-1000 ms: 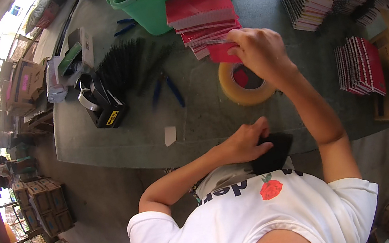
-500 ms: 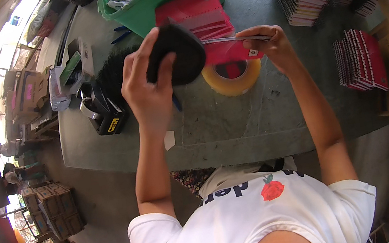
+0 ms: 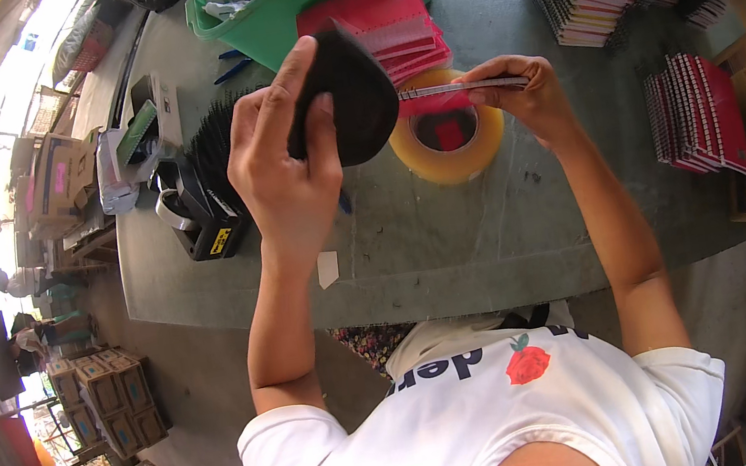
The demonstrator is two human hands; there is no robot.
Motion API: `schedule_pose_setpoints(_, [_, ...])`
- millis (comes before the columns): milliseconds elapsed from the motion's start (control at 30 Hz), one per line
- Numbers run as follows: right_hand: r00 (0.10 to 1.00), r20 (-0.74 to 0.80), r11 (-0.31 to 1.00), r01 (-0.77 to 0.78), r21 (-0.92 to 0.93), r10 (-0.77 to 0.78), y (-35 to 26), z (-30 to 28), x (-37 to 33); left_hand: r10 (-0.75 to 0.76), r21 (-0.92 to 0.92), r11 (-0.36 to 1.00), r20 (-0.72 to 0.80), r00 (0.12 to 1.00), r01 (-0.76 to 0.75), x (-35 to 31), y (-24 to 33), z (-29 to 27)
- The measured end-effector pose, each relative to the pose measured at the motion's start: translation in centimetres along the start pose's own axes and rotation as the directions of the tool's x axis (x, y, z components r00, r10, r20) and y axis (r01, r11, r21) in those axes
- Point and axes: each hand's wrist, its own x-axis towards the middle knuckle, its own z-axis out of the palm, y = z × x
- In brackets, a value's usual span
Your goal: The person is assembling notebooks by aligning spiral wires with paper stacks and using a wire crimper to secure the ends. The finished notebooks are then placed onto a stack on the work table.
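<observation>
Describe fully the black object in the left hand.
The black object looks matte, perhaps foam or rubber, with a rounded lower edge and a narrower top. The left hand holds it raised over the table, thumb against its face. In view, its right edge borders the spiral notebook; whether they touch is unclear.

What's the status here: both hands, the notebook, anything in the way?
Left hand gripping flat black object. Right hand pinching red spiral notebook. Possible obstruction: tape roll on table, just below notebook in view.
</observation>
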Motion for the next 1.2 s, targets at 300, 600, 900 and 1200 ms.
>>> schedule_pose_setpoints(300, [0.991, 0.016, 0.977, 0.131, -0.168, -0.130, -1.1, 0.6, 0.2, -0.147, -0.269, 0.952, 0.021, 0.989, 0.148, -2.4, 0.0, 0.3])
schedule_pose_setpoints(600, [0.910, 0.267, 0.459, 0.394, -0.796, -0.318, -3.0, 5.4, 0.8, 0.064, -0.007, 0.998, 0.118, 0.991, -0.064, -1.2, -2.4, 4.1])
schedule_pose_setpoints(900, [0.876, 0.242, 0.376, 0.410, -0.831, -0.418, -1.8, 5.7, 1.4, 0.135, -0.207, 0.971, 0.062, 0.989, -0.119, -0.3, -4.3, 5.1])
schedule_pose_setpoints(1200, [0.922, 0.278, 0.379, 0.367, -0.849, -0.270, -2.8, 5.4, 1.5, 0.047, -0.246, 0.968, 0.340, 0.939, 0.040, 0.7, -6.4, 3.4])
